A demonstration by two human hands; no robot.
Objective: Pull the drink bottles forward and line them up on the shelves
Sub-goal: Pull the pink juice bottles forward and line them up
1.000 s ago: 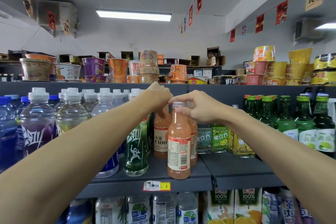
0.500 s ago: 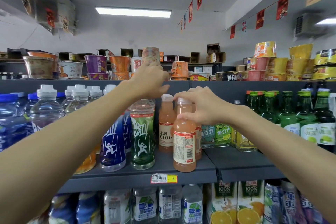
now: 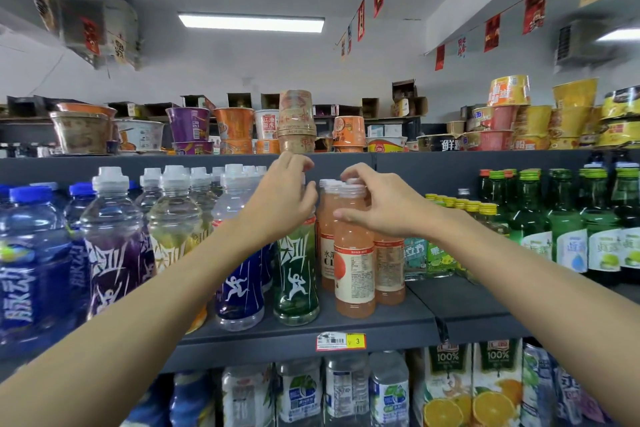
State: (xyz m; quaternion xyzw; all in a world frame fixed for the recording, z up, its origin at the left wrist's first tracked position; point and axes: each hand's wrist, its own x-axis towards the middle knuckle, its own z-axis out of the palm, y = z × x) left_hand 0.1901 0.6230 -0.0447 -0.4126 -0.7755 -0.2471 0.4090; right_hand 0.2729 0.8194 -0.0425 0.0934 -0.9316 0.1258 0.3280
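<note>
On the grey middle shelf [image 3: 381, 326], three peach juice bottles stand close together. My right hand [image 3: 384, 208] is closed on the neck and white cap of the front peach bottle [image 3: 354, 274], thumb in front, fingers over the cap. Two more peach bottles stand just behind, one at the left [image 3: 325, 253] and one at the right [image 3: 389, 270]. My left hand [image 3: 282, 198] wraps over the top of the green sports drink bottle [image 3: 296, 281], hiding its cap. A blue sports bottle [image 3: 239, 291] stands to its left.
Clear, purple and blue sports bottles [image 3: 110, 246] fill the shelf's left side. Green glass bottles [image 3: 568, 232] and small yellow-capped bottles [image 3: 446, 243] stand at the right. Instant noodle cups [image 3: 296, 121] sit on the top shelf. Water and juice cartons [image 3: 446, 388] are below, under a price tag [image 3: 341, 341].
My left hand has come down from above the bottles onto the green bottle's top. My right hand has stayed on the front peach bottle, which stands slightly farther right.
</note>
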